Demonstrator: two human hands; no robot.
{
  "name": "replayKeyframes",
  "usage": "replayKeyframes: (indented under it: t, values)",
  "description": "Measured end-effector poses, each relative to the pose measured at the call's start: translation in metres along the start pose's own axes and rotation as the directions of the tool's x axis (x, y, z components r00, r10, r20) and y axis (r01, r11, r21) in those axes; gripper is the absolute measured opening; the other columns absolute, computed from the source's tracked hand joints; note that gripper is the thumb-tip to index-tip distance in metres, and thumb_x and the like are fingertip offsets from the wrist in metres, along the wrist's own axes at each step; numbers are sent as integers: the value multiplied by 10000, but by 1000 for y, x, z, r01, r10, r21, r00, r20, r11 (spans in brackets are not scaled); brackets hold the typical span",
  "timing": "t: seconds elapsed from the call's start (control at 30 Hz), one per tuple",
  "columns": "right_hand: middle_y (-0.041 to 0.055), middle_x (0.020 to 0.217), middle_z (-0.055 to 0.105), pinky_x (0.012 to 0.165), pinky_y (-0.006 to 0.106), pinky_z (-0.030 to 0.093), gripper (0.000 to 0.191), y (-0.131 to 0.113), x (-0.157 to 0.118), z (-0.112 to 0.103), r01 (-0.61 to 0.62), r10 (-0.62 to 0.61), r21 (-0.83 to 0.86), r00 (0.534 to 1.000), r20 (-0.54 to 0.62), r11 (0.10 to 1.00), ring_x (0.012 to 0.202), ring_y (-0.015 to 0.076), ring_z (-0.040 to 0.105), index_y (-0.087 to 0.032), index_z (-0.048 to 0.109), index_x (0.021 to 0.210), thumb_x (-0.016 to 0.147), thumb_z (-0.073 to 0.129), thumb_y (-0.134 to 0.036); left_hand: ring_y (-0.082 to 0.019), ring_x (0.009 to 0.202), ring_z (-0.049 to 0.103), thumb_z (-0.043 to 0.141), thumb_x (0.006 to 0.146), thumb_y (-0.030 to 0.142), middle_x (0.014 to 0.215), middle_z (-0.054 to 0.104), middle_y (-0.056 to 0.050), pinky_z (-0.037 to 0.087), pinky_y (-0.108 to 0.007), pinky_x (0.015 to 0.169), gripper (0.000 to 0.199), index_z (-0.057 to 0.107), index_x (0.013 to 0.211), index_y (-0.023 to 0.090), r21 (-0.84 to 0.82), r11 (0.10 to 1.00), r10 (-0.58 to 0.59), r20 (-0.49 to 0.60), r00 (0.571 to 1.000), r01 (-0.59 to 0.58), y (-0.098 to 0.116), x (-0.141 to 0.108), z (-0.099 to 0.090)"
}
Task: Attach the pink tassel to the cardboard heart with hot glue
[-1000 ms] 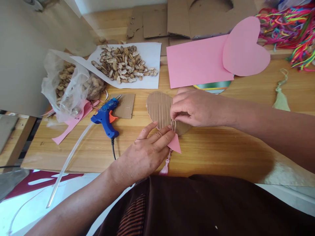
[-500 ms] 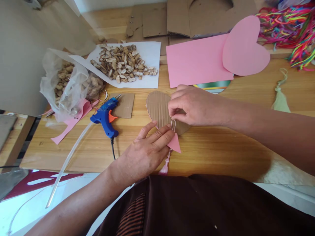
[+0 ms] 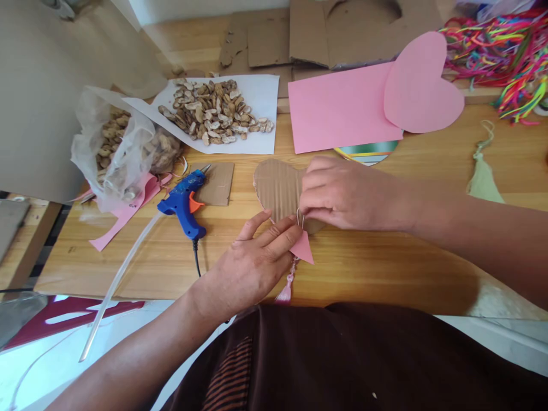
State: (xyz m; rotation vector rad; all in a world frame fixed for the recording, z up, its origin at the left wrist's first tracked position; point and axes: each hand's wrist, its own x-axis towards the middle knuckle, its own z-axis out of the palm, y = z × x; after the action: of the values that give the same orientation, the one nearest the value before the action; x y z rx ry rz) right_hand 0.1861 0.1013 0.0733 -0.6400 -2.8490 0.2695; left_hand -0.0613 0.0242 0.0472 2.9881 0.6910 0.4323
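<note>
A brown cardboard heart [image 3: 277, 185] lies on the wooden table, its lower part between my hands. My left hand [image 3: 261, 257] presses a small pink paper piece [image 3: 303, 250] down at the heart's lower edge, with its thumb hidden. From under that paper a pink tassel [image 3: 286, 288] hangs towards me. A thin pale cord loop [image 3: 300, 217] stands out above the paper. My right hand [image 3: 329, 194] is closed over the heart's right side, its fingertips pinching at the loop.
A blue glue gun [image 3: 184, 202] rests on the left, near a cardboard square [image 3: 219, 184]. Behind are peanut shells [image 3: 214, 111] on white paper, a plastic bag [image 3: 124, 148], pink card [image 3: 338, 108], a pink heart [image 3: 422, 85] and colourful cords [image 3: 492, 48]. A pale green tassel [image 3: 484, 177] lies right.
My right hand has shifted slightly right and down, its fingers now closer around the cord loop. My left hand stays nearly in place on the pink piece.
</note>
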Motion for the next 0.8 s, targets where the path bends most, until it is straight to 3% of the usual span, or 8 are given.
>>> replayKeyframes:
  t: [0.1, 0.23, 0.4, 0.8]
  values:
    - [56, 793, 625, 764, 365, 388, 343, -3, 1, 2, 77, -73, -102, 997, 33, 992, 808, 208, 451, -183, 653, 745, 1039, 481, -219, -262, 1347, 602, 572, 1033, 239, 1376, 692, -84, 368, -493, 1219, 200, 750, 1002, 154, -10, 1000, -3, -15, 1000, 3, -1, 0, 2]
    - [51, 766, 593, 695, 355, 354, 411, -5, 5, 2, 79, -69, -162, 995, 67, 984, 785, 201, 417, -190, 594, 698, 1044, 380, -137, -267, 1347, 599, 568, 1036, 252, 1374, 693, -83, 403, -474, 1195, 209, 751, 1017, 152, -14, 1000, 1, -18, 1000, -1, -2, -1, 2]
    - [63, 808, 607, 727, 367, 352, 392, -7, 8, 0, 49, -28, -150, 990, 137, 987, 838, 209, 417, -191, 623, 753, 1052, 375, -133, -277, 1336, 607, 524, 1051, 232, 1373, 693, -96, 448, -474, 1158, 246, 752, 1035, 142, -10, 1000, 17, -2, 1000, -17, -3, -1, 0]
    - [54, 810, 598, 783, 366, 367, 329, -7, 12, 3, -4, 17, -88, 990, 142, 996, 814, 203, 434, -184, 634, 758, 1033, 454, -195, -271, 1345, 598, 503, 1054, 221, 1395, 680, -98, 464, -469, 1135, 248, 741, 1044, 154, 21, 1000, 10, 26, 1000, -11, -3, 2, -4]
